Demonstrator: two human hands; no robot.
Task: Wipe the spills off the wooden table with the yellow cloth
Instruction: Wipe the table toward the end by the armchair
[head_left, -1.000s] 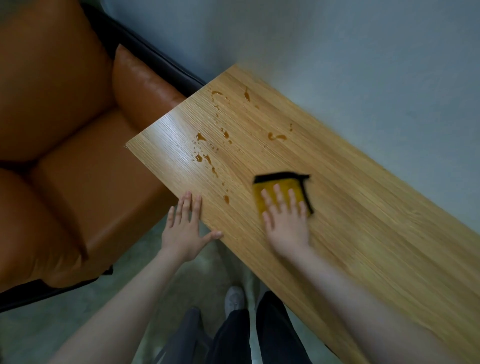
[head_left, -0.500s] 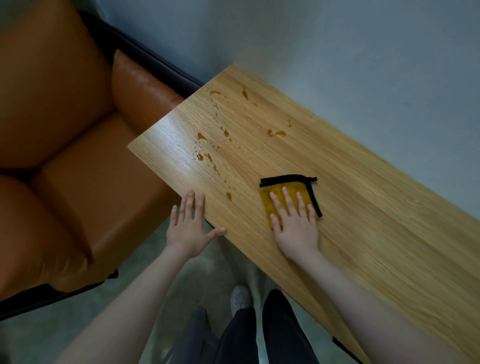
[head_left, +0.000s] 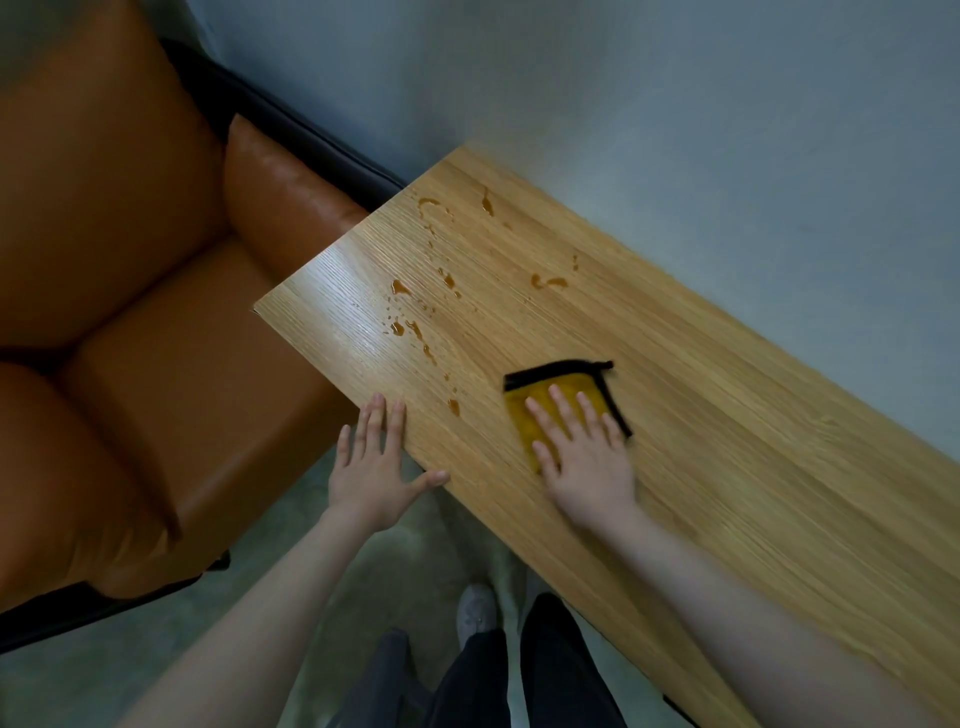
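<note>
A yellow cloth (head_left: 563, 387) with a black border lies flat on the wooden table (head_left: 727, 467). My right hand (head_left: 584, 454) presses on it with straight, spread fingers and covers its near half. Brown spills (head_left: 410, 327) dot the table's left end, with more drops (head_left: 548, 282) farther back and one drop (head_left: 453, 406) just left of the cloth. My left hand (head_left: 376, 465) rests open at the table's near edge, fingertips on the wood and thumb against the edge.
An orange leather armchair (head_left: 130, 312) with a dark frame stands left of the table, touching its end. A grey wall (head_left: 675, 104) runs behind the table. My legs and a grey shoe (head_left: 475, 613) stand on the floor below the near edge.
My right hand slid the cloth a little to the right along the table and now holds it about there. My left hand has stayed at the table's edge.
</note>
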